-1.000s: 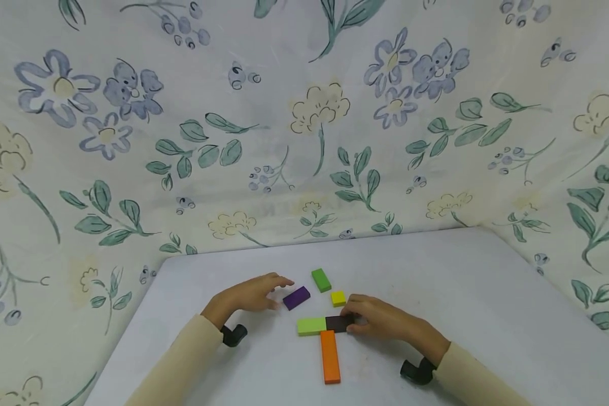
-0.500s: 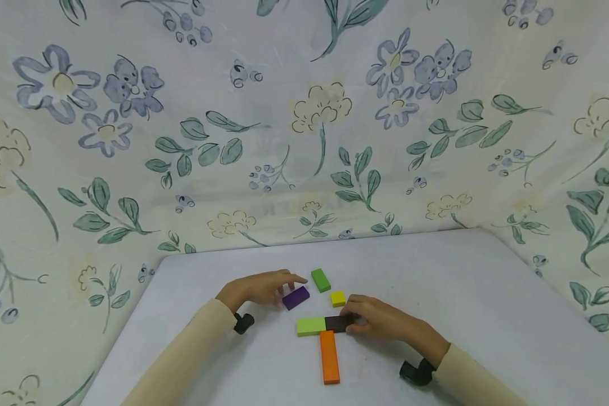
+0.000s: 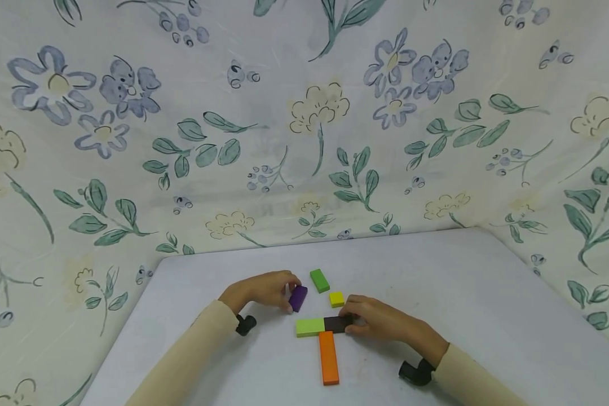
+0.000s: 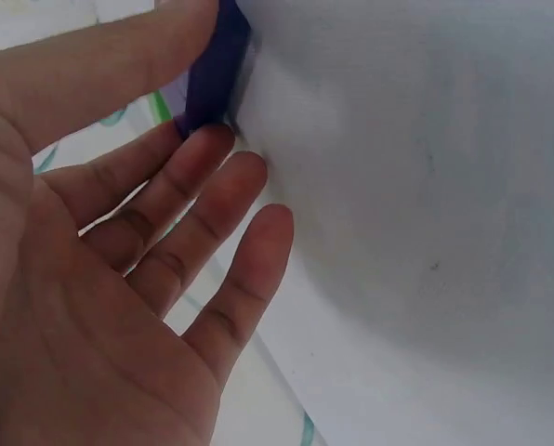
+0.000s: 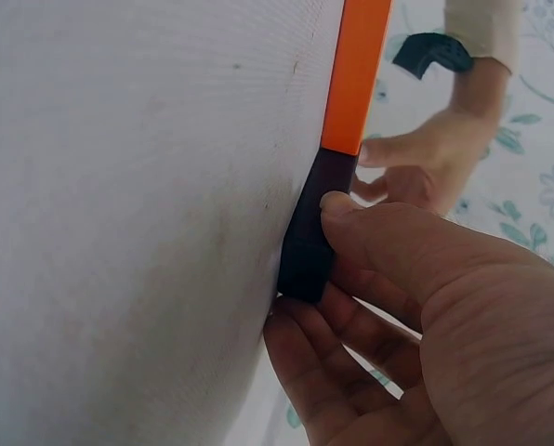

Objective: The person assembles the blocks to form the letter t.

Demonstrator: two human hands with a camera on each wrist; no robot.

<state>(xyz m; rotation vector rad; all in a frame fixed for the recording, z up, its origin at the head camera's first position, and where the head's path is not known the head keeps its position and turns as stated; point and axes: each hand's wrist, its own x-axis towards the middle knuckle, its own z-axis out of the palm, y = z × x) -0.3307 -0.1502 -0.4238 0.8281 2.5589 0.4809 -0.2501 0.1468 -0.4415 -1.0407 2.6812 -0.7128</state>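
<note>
My left hand (image 3: pixel 270 289) pinches a purple block (image 3: pixel 298 299) between thumb and fingers. In the left wrist view the purple block (image 4: pixel 217 70) shows between thumb and fingertips. My right hand (image 3: pixel 378 317) holds the right end of a black block (image 3: pixel 336 324), thumb and fingers on its sides; the right wrist view shows this black block (image 5: pixel 319 214) in the grip. The black block lies end to end with a lime green block (image 3: pixel 309 327). Below their joint an orange block (image 3: pixel 329 358) extends towards me, forming a T.
A green block (image 3: pixel 319 280) lies behind the purple one. A small yellow block (image 3: pixel 336 299) sits just behind the black block. All rest on a white table (image 3: pixel 416 270), backed by a floral cloth (image 3: pixel 284 113). Black bands (image 3: pixel 417 373) circle both wrists.
My left hand has moved right to the purple block and taken hold of it, and the block has turned more upright in the head view. My right hand stays on the black block.
</note>
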